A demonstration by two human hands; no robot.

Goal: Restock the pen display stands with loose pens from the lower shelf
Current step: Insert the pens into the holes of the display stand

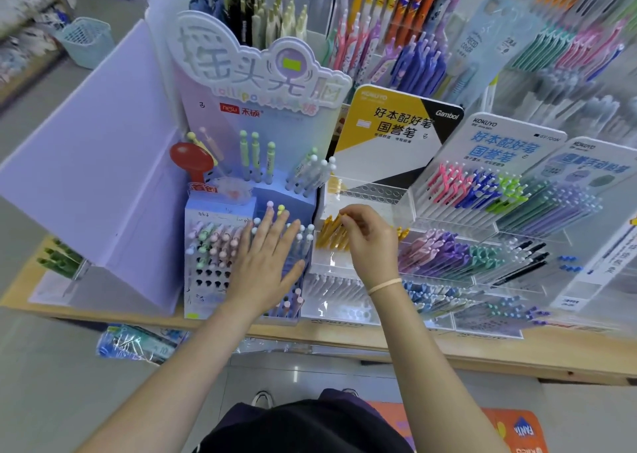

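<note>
My left hand (267, 263) lies flat, fingers straight, on the pastel ball-topped pens (215, 242) in the lavender perforated stand (203, 280). At 3 o'clock, my right hand (370, 242) pinches the yellow clip pens (329, 233) in the clear acrylic stand (331, 263), grip clamped.

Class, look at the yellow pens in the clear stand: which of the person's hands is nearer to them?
Right. The right hand pinches the tops of the yellow pens. The left hand lies flat beside them, on the ball-topped pens in the lilac stand.
</note>
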